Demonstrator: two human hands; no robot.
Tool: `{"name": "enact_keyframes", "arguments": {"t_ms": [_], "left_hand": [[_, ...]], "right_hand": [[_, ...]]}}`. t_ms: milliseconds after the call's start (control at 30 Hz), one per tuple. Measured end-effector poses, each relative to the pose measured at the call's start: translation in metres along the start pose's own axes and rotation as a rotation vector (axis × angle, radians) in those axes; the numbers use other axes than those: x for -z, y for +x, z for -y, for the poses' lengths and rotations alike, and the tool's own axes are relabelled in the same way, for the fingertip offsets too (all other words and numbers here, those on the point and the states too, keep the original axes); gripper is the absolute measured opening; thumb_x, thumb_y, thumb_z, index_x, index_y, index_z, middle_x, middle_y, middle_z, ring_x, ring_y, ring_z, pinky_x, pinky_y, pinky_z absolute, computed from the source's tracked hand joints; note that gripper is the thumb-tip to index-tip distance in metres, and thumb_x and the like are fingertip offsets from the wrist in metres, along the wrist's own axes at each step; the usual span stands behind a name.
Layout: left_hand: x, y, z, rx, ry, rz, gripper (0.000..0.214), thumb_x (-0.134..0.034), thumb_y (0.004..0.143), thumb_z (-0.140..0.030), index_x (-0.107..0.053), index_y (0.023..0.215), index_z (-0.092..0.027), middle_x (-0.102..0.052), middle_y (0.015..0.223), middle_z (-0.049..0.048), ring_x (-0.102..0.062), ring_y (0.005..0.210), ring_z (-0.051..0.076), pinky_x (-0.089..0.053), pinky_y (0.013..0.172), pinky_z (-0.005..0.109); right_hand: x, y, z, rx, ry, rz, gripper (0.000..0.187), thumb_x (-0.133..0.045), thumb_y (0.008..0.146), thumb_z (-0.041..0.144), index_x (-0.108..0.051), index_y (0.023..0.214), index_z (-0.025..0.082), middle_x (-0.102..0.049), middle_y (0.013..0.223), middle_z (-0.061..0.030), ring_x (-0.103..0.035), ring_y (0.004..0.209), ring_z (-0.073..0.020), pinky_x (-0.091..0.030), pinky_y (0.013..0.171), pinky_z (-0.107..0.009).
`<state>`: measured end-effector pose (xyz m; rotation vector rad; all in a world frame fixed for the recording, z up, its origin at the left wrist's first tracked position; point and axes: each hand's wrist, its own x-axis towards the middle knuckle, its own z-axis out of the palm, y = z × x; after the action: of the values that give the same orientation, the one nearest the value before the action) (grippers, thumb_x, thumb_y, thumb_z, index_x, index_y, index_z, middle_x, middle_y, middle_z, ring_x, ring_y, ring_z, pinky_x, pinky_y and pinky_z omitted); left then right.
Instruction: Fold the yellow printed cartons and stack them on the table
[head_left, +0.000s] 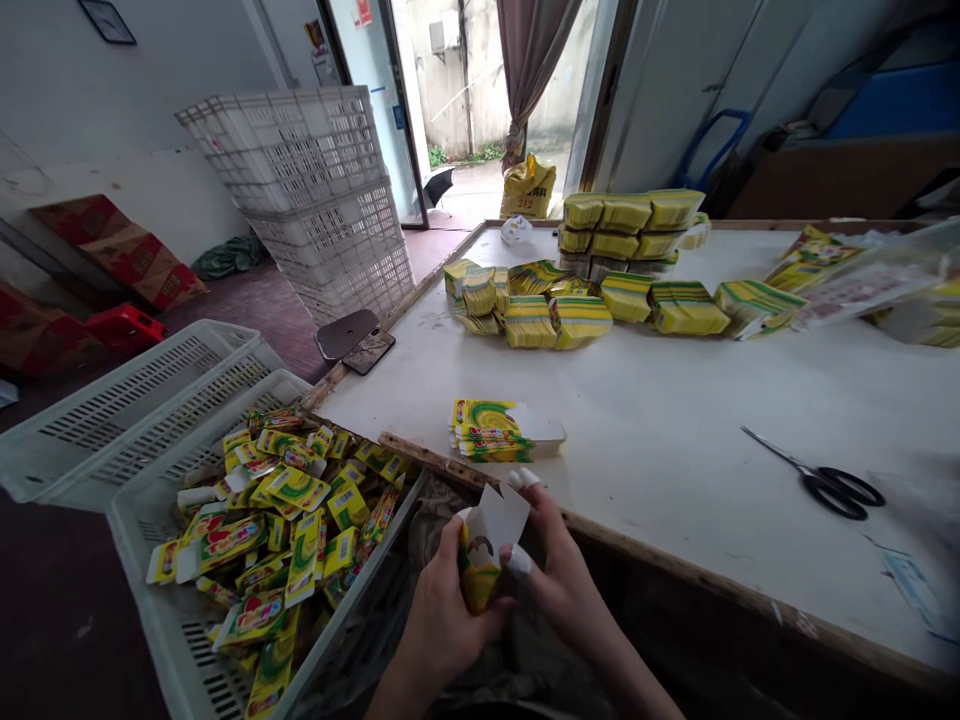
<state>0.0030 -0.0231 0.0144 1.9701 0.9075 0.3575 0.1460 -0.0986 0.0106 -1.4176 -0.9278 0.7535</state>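
A small yellow-and-green carton [480, 580] is held upright in front of me, its white end flaps standing open at the top. My left hand [442, 605] wraps around its left side, fingers closed on it. From the right, my right hand [559, 565] grips the same carton, the thumb at the opening and the forefinger beside a flap. White covers are on that thumb and fingertip. Just beyond my hands, a short stack of flat cartons [495, 428] lies on the white table [652, 440]. What is inside the held carton I cannot make out.
At left, a white plastic crate [142, 585] holds many filled-looking cartons [300, 490]. Bundled flat cartons [555, 315] line the table's far side. Black-handled scissors [832, 485] lie at right, a phone [369, 351] at the left edge. Stacked crates [300, 190] stand behind.
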Motion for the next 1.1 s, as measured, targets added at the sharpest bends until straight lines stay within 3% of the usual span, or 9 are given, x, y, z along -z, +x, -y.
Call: {"name": "enact_keyframes", "arguments": {"t_ms": [133, 233, 433, 567, 633, 733, 800, 933, 1100], "left_hand": [[-0.007, -0.007, 0.007, -0.133, 0.123, -0.011, 0.081, -0.068, 0.072, -0.032, -0.017, 0.134, -0.019, -0.055, 0.127, 0.0173, -0.056, 0.112, 0.03, -0.047, 0.089, 0.043], [-0.01, -0.009, 0.006, -0.213, 0.136, -0.001, 0.071, -0.066, 0.072, -0.027, -0.022, 0.128, -0.025, -0.061, 0.114, 0.0097, -0.062, 0.1, 0.026, -0.05, 0.081, 0.038], [-0.003, -0.001, -0.002, -0.105, 0.119, 0.037, 0.056, -0.063, 0.07, -0.024, -0.031, 0.116, -0.026, -0.064, 0.1, 0.0049, -0.063, 0.086, 0.025, -0.049, 0.075, 0.038], [-0.005, 0.007, 0.007, -0.04, 0.111, 0.03, 0.069, -0.062, 0.072, -0.026, -0.021, 0.128, -0.02, -0.063, 0.109, 0.0148, -0.063, 0.096, 0.031, -0.048, 0.079, 0.045], [-0.008, 0.009, 0.013, -0.062, 0.045, -0.052, 0.074, -0.063, 0.073, -0.026, -0.02, 0.132, -0.019, -0.056, 0.122, 0.0186, -0.058, 0.109, 0.031, -0.046, 0.088, 0.045], [-0.008, 0.008, 0.02, -0.075, 0.042, -0.227, 0.069, -0.067, 0.069, -0.022, -0.032, 0.129, -0.02, -0.053, 0.127, 0.0164, -0.052, 0.116, 0.031, -0.041, 0.096, 0.047], [-0.003, 0.007, 0.022, -0.075, 0.137, -0.273, 0.058, -0.066, 0.067, -0.018, -0.043, 0.121, -0.02, -0.057, 0.118, 0.0138, -0.054, 0.111, 0.031, -0.041, 0.095, 0.049], [0.01, 0.003, 0.022, -0.112, 0.265, -0.2, 0.049, -0.066, 0.071, -0.028, -0.048, 0.115, -0.017, -0.062, 0.109, 0.0136, -0.058, 0.104, 0.032, -0.046, 0.089, 0.047], [0.018, 0.003, 0.02, -0.148, 0.294, -0.138, 0.052, -0.067, 0.073, -0.04, -0.049, 0.117, -0.017, -0.064, 0.111, 0.0136, -0.06, 0.103, 0.03, -0.048, 0.088, 0.044]], "right_hand": [[-0.005, 0.0, 0.005, -0.349, 0.442, 0.245, 0.058, -0.06, 0.081, 0.047, -0.047, 0.132, 0.022, -0.056, 0.131, -0.0107, -0.052, 0.12, -0.0297, -0.038, 0.104, -0.046], [-0.006, -0.001, 0.006, -0.412, 0.506, 0.269, 0.058, -0.065, 0.079, 0.045, -0.05, 0.131, 0.024, -0.059, 0.129, -0.0087, -0.053, 0.119, -0.0278, -0.037, 0.105, -0.044], [-0.004, -0.007, -0.004, -0.262, 0.359, 0.328, 0.06, -0.053, 0.087, 0.048, -0.038, 0.14, 0.025, -0.041, 0.146, -0.0095, -0.038, 0.134, -0.0249, -0.029, 0.112, -0.043], [-0.01, -0.008, -0.002, 0.075, -0.038, 0.346, 0.055, -0.047, 0.089, 0.02, -0.036, 0.142, 0.026, -0.035, 0.15, -0.0084, -0.03, 0.139, -0.0223, -0.026, 0.114, -0.043], [-0.013, -0.007, -0.003, 0.172, -0.157, 0.33, 0.055, -0.042, 0.086, 0.01, -0.041, 0.139, 0.026, -0.036, 0.149, -0.0084, -0.034, 0.137, -0.0217, -0.031, 0.112, -0.041], [-0.014, -0.002, -0.012, 0.215, -0.207, 0.197, 0.054, -0.039, 0.085, 0.006, -0.046, 0.135, 0.024, -0.044, 0.144, -0.011, -0.041, 0.132, -0.0217, -0.038, 0.108, -0.04], [-0.011, 0.001, -0.02, 0.253, -0.256, 0.154, 0.055, -0.039, 0.085, 0.006, -0.044, 0.137, 0.023, -0.043, 0.145, -0.0128, -0.038, 0.135, -0.0228, -0.037, 0.108, -0.042], [-0.003, 0.005, -0.028, 0.253, -0.421, 0.316, 0.054, -0.043, 0.086, 0.009, -0.041, 0.139, 0.018, -0.028, 0.151, -0.0186, -0.037, 0.135, -0.0252, -0.041, 0.104, -0.04], [0.015, 0.013, -0.012, 0.217, -0.404, 0.45, 0.024, -0.052, 0.089, 0.023, -0.065, 0.108, 0.019, -0.041, 0.144, -0.0175, -0.05, 0.125, -0.0239, -0.045, 0.099, -0.034]]}}
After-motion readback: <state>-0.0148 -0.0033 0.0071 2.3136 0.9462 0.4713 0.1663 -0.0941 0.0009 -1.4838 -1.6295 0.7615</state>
